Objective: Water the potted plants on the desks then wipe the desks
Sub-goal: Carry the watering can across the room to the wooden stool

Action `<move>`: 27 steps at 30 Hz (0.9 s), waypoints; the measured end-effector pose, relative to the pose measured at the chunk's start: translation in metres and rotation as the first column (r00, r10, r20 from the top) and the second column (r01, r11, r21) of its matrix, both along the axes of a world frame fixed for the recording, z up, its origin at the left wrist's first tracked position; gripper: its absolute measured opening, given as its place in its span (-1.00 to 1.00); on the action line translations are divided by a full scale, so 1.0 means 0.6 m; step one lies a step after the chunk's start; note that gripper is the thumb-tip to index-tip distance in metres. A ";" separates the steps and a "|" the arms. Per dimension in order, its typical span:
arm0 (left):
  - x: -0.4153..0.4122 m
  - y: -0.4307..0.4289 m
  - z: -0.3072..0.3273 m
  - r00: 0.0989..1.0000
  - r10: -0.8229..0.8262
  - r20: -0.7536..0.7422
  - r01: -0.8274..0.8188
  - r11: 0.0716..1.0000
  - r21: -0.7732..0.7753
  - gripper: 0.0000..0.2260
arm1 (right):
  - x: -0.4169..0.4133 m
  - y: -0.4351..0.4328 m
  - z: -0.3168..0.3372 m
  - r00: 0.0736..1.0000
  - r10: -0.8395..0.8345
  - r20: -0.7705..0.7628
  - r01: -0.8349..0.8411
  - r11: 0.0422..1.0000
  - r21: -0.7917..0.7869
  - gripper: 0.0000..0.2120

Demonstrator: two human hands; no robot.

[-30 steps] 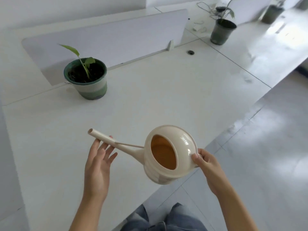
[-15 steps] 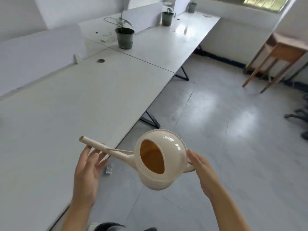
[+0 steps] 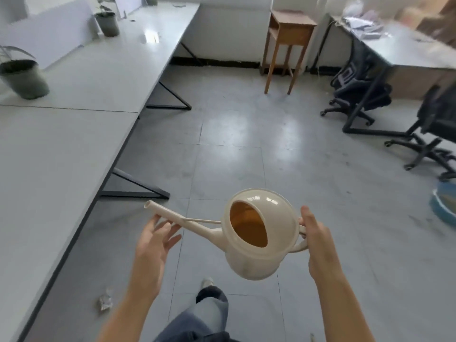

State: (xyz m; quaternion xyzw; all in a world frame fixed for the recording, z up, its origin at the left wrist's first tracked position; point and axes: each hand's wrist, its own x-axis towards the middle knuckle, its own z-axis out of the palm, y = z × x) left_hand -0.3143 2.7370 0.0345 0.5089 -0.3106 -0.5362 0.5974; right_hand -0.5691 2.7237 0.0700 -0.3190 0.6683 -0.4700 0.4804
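I carry a cream watering can (image 3: 256, 255) over the floor, its spout pointing left. My right hand (image 3: 317, 245) grips the handle at its back. Under the spout, my left hand (image 3: 154, 240) supports it with spread fingers. A row of white desks (image 3: 74, 99) runs along the left. A dark potted plant (image 3: 23, 79) stands at the left edge of the nearer desk. A second potted plant (image 3: 107, 23) stands farther back beside a grey divider panel (image 3: 47, 33).
A wooden side table (image 3: 287, 38) stands against the far wall. Black office chairs (image 3: 365, 95) and a cluttered desk (image 3: 404, 45) fill the right side. A crumpled scrap (image 3: 106, 301) lies on the tiled floor near the desk. My leg (image 3: 204, 314) steps forward below.
My view has swung right, away from the green pot and the desk, toward the open floor. The watering can stays in both hands, held the same way.
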 end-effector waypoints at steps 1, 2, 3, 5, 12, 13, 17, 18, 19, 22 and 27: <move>-0.013 -0.018 0.000 1.000 -0.026 0.000 0.026 1.000 0.005 -0.65 | -0.014 -0.007 -0.003 1.000 -0.025 0.000 0.025 1.000 0.005 -0.61; -0.026 -0.038 0.000 0.999 -0.050 0.002 0.050 0.999 0.010 -0.68 | -0.025 -0.015 -0.004 0.999 -0.050 0.001 0.050 0.999 0.008 -0.60; -0.038 -0.060 -0.001 0.997 -0.073 0.001 0.073 0.997 0.014 -0.70 | -0.038 -0.025 -0.006 0.998 -0.070 0.000 0.070 0.997 0.013 -0.60; -0.062 -0.108 -0.004 0.993 -0.115 -0.007 0.115 0.993 0.021 -0.71 | -0.061 -0.051 -0.009 0.994 -0.113 0.003 0.113 0.993 0.025 -0.61; -0.149 -0.309 -0.024 0.974 -0.221 -0.042 0.222 0.975 0.029 -0.74 | -0.129 -0.177 -0.025 0.991 -0.131 -0.005 0.131 0.989 0.062 -0.64; -0.163 -0.340 -0.027 0.972 -0.232 -0.042 0.234 0.971 0.041 -0.74 | -0.137 -0.196 -0.028 0.991 -0.131 -0.012 0.132 0.989 0.063 -0.64; -0.220 -0.449 -0.021 0.951 -0.306 -0.033 0.308 0.949 0.061 -0.76 | -0.186 -0.278 -0.023 0.988 -0.157 -0.010 0.157 0.984 0.087 -0.63; -0.232 -0.471 -0.017 0.947 -0.318 -0.035 0.320 0.945 0.063 -0.77 | -0.199 -0.297 -0.023 0.987 -0.163 -0.001 0.162 0.983 0.089 -0.64; -0.244 -0.492 -0.013 0.946 -0.322 -0.036 0.324 0.944 0.062 -0.77 | -0.212 -0.316 -0.023 0.987 -0.159 0.007 0.158 0.984 0.080 -0.64; -0.279 -0.555 -0.010 0.948 -0.318 -0.016 0.319 0.946 0.061 -0.72 | -0.255 -0.381 -0.025 0.988 -0.151 0.030 0.150 0.988 0.046 -0.69; -0.357 -0.655 -0.010 0.964 -0.266 0.025 0.265 0.964 0.038 -0.73 | -0.349 -0.509 -0.036 0.993 -0.103 0.066 0.101 0.995 0.024 -0.72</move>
